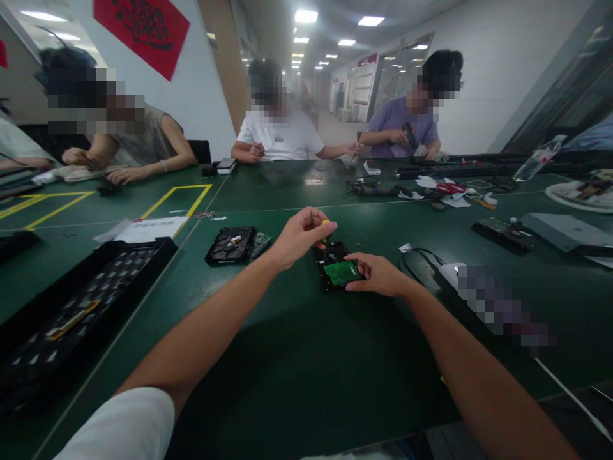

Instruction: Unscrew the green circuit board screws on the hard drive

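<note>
Hard drive [330,255] lies flat near the middle of the tabletop [287,370], well back from the near edge, with its green circuit board [341,273] facing up. Judging by the look of it, it's a dense metal brick: stiff, heavy for its size, and won't flex. The bare board is the fragile part, so take it by the long side edges and keep your fingers off the green. Your right hand [378,275] lies half open on the drive's right end. The forefinger is along the far edge and the thumb at the near edge, so it braces the drive more than it clamps it. Your left hand [299,235] is closed in a fingertip pinch on the yellow-handled screwdriver [325,223], held upright over the drive's far end. The tip is hidden behind the hand, so I can't tell whether it's touching. The handle is small and probably slick, so pinch it high. A second hard drive [230,245] sits open just to the left, apart from yours. A black tray [71,306] is at the left edge, and other people are working along the far edge.
</note>
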`<state>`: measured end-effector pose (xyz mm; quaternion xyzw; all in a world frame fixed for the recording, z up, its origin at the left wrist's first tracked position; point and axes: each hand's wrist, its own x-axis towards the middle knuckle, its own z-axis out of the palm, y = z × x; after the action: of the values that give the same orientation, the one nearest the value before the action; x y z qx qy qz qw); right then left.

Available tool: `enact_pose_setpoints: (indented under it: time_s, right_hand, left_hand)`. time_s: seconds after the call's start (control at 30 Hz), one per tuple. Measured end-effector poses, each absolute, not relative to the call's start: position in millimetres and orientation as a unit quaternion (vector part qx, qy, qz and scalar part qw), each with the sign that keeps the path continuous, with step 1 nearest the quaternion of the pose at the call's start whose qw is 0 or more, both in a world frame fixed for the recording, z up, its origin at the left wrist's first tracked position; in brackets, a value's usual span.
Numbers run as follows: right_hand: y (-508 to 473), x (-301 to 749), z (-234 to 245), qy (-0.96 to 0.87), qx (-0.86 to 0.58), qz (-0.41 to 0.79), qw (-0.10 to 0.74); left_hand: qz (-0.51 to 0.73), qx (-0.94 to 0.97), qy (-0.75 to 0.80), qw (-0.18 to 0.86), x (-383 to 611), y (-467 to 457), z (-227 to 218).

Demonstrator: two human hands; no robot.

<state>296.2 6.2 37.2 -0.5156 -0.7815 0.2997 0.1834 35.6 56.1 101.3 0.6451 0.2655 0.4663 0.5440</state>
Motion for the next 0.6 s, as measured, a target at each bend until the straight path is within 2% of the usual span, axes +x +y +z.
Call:
enact_pose_setpoints:
  time_s: [0.33,0.6]
  right_hand:
    - [7.1,296.3,34.7,-0.783,-0.511,0.299,0.189]
    - [5.1,294.9,38.5,-0.783,-0.514,0.296,0.187]
  left_hand:
    - [0.39,0.636,0.204,0.635,32.7,55.0,104.0]
    - [0.454,0.636,0.273,0.561,36.0,55.7,101.8]
